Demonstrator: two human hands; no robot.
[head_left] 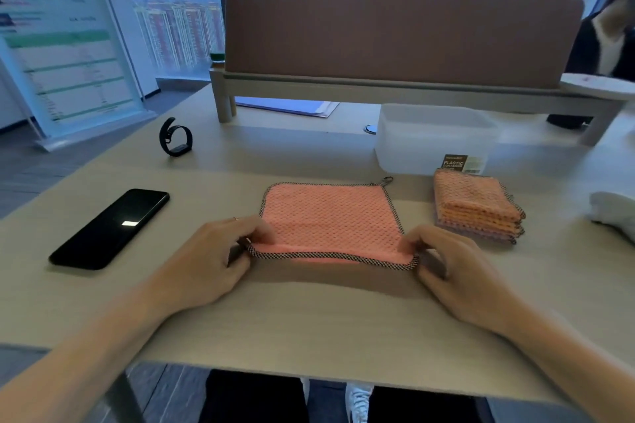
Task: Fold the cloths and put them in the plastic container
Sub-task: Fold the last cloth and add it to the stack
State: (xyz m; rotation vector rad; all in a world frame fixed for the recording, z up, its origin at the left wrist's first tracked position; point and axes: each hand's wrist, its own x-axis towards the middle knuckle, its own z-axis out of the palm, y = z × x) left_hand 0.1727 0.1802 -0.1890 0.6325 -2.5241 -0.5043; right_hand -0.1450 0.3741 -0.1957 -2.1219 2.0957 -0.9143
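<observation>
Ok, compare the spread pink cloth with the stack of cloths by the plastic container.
The pink waffle-weave cloth lies open in one layer; the stack of folded pink cloths is piled in small squares. The left hand and right hand pinch the open cloth's near corners; nothing touches the stack. Both are pink with dark edging.

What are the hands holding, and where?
Both hands hold the pink cloth: left hand pinches its near left corner, right hand its near right corner.
</observation>
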